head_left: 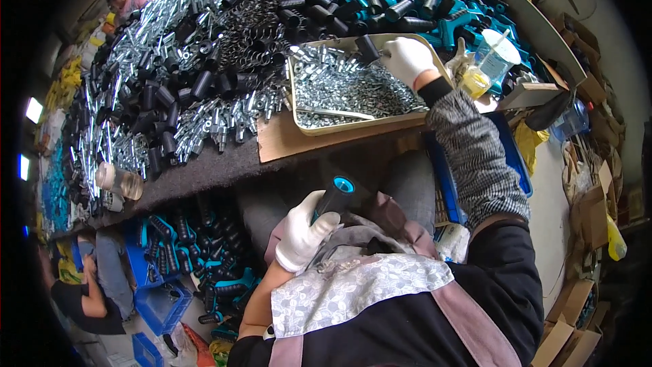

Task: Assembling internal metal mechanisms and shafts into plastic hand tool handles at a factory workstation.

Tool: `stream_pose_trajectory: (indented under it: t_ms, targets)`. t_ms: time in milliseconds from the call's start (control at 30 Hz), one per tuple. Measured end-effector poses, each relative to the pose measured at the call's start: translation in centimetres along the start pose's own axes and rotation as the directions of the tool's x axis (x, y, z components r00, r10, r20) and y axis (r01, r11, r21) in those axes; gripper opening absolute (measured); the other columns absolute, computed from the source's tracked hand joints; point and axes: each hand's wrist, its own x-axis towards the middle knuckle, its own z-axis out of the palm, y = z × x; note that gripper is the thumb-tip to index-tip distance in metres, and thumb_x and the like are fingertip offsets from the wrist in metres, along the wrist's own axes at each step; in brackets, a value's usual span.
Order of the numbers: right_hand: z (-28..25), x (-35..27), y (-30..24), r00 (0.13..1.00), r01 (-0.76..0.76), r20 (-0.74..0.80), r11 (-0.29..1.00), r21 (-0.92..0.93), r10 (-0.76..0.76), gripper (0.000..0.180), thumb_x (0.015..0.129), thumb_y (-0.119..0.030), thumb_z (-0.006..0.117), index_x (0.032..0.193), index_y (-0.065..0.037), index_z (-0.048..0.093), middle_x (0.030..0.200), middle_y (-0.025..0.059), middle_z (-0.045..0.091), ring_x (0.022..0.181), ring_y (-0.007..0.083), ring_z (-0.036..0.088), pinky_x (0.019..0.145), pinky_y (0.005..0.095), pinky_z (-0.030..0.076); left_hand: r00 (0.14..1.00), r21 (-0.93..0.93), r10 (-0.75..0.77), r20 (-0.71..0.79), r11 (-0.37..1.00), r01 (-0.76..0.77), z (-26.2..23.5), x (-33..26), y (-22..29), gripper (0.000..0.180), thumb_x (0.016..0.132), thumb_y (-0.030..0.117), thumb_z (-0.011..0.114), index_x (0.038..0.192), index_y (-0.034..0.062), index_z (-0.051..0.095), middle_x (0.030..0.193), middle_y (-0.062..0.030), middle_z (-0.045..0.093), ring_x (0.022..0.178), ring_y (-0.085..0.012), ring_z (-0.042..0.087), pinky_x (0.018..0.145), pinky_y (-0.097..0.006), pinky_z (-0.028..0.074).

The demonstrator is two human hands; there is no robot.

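In a white glove, my left hand [302, 232] is wrapped round a black tool housing [333, 197] with a teal ring at its open end, held upright over my lap. My right hand [409, 60], also gloved, reaches over the far right side of a cream tray [294, 105]. Its fingertips are closed on a short black tube [367, 48]. Small metal parts [360, 88] fill the tray, and a pale strip [336, 114] lies along its near side.
Heaps of metal shafts [159, 27], springs [248, 30] and teal housings [455, 20] cover the table. A clear container [499, 51] stands right of the tray; a jar [119, 181] lies near the left edge. Crates with black-and-teal tools [183, 245] are below left. Other people sit nearby.
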Motion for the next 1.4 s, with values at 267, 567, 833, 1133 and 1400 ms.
stream_pose_trajectory:
  t_ms: [267,567,833,1133,1400]
  targets:
    - [1.7,0.4,1.2,0.999,-0.032,0.004,0.998,-0.053,0.032,0.023,0.083,-0.020,0.059,0.090,-0.006,0.075,0.091,0.0224,0.072,0.087,0.0382,0.071,0.080,0.0463,0.056,0.998,-0.096,0.061,-0.013,0.993,-0.062,0.0,-0.4,-0.6,0.058,0.091,0.050,0.069,0.112,-0.0031,0.060,0.075,-0.0032,0.061,0.067,-0.0085,0.057,0.061,-0.026,0.046]
    - [1.7,0.2,0.5,0.992,-0.052,0.109,0.996,-0.071,0.060,0.025,0.082,-0.024,0.062,0.087,-0.004,0.076,0.092,0.0211,0.073,0.090,0.0356,0.071,0.082,0.0440,0.056,0.997,-0.140,0.049,-0.061,0.989,-0.057,0.4,-0.1,0.0,0.070,0.083,0.063,0.072,0.105,-0.0018,0.055,0.072,-0.0030,0.058,0.057,-0.0057,0.049,0.052,-0.021,0.039]
    - [-0.6,-0.7,-0.6,0.961,-0.182,-0.159,0.951,0.249,0.225,0.028,0.086,-0.027,0.064,0.096,-0.001,0.067,0.091,0.0218,0.070,0.088,0.0381,0.068,0.078,0.0443,0.053,1.000,-0.227,-0.013,-0.022,0.974,0.007,0.2,-0.4,0.1,0.069,0.083,0.062,0.071,0.105,-0.0016,0.056,0.073,-0.0037,0.057,0.057,-0.0065,0.049,0.051,-0.021,0.039]
    - [-8.1,-12.3,-9.9,0.898,0.279,-0.065,0.449,0.849,-0.435,0.013,0.088,-0.017,0.067,0.095,-0.006,0.068,0.086,0.0144,0.066,0.081,0.0321,0.067,0.073,0.0386,0.053,0.988,-0.061,0.103,-0.116,0.992,-0.111,0.1,1.0,0.2,0.075,0.082,0.069,0.067,0.104,-0.0016,0.057,0.072,-0.0020,0.056,0.056,-0.0064,0.049,0.050,-0.021,0.038]
    - [-7.1,-14.8,-13.6,0.913,0.382,-0.156,0.654,0.653,-0.378,0.012,0.090,-0.022,0.067,0.091,-0.011,0.064,0.069,0.0116,0.063,0.064,0.0313,0.065,0.058,0.0387,0.051,0.938,0.539,0.348,-0.003,0.790,-0.292,-1.2,0.3,1.3,0.053,0.086,0.043,0.075,0.109,-0.0033,0.062,0.085,-0.0233,0.069,0.081,-0.0366,0.073,0.069,-0.039,0.055]
